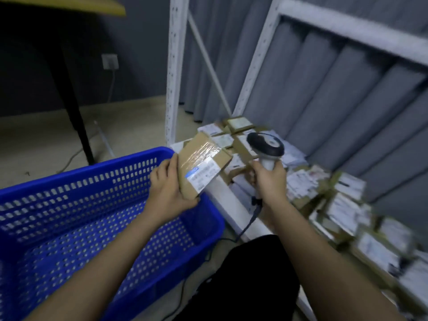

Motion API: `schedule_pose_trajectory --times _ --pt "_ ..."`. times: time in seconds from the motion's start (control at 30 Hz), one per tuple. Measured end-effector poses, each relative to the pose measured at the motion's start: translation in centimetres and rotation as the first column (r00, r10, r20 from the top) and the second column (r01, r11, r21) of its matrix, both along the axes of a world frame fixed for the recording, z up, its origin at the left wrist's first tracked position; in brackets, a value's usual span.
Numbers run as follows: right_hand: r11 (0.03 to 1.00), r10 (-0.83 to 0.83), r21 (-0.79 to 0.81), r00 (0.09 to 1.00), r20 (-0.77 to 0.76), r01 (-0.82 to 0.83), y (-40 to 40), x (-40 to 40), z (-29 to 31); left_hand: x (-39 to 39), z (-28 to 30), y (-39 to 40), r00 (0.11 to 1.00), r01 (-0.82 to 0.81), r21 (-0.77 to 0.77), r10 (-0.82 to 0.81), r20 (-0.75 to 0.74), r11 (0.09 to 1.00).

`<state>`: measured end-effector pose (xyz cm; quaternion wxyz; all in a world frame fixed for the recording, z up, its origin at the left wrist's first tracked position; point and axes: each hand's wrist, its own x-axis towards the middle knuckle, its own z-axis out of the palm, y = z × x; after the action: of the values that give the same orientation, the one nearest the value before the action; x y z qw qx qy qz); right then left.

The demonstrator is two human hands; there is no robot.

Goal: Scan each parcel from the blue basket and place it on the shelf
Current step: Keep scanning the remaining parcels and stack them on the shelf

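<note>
While the left hand (170, 189) grips a taped parcel (202, 165) at frame centre above the blue basket (69, 218), the right hand (269, 179) clasps the scanner (266, 148) handle.

Dim room. Dark grey wall (139, 42) at left, with white socket (110, 61) and cord hanging down to beige floor (46, 140). Black table leg (69, 93) slanting under yellow tabletop (69, 5) at upper left. Grey pleated curtain (324, 100) across the right, behind white metal uprights.
</note>
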<state>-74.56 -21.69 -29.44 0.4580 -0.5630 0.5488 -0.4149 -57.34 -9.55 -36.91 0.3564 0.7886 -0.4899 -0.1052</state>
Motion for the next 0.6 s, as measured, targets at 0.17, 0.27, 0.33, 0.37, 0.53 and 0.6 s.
schedule_pose_trajectory --times 0.17,0.27,0.33,0.37,0.53,0.6 --pt "0.973 -0.207 -0.083 0.972 0.115 0.217 -1.3 -10.5 5.3 -7.8 6.2 -4.6 0.964 0.248 -0.149 -0.229 0.136 0.957" --pt "0.959 -0.266 -0.06 0.95 0.162 0.278 -0.8 -17.5 6.1 -13.6 8.5 -7.2 0.863 0.462 -0.139 -0.407 0.3 0.876" --pt "0.95 -0.285 -0.069 0.938 0.196 0.303 -0.2 -21.5 5.9 -17.6 9.4 -8.8 0.771 0.592 -0.125 -0.514 0.377 0.796" --pt "0.945 -0.3 -0.066 0.931 0.206 0.319 0.0 -23.3 5.5 -19.4 9.6 -9.7 0.731 0.64 -0.114 -0.556 0.395 0.76" --pt "0.907 -0.4 -0.012 0.87 0.286 0.421 0.0 -30.2 2.4 -25.4 9.0 -13.9 0.544 0.818 -0.03 -0.756 0.364 0.575" --pt "0.89 -0.437 0.042 0.823 0.362 0.454 -0.4 -31.8 1.6 -26.7 8.6 -15.5 0.525 0.846 -0.08 -0.796 0.302 0.527"
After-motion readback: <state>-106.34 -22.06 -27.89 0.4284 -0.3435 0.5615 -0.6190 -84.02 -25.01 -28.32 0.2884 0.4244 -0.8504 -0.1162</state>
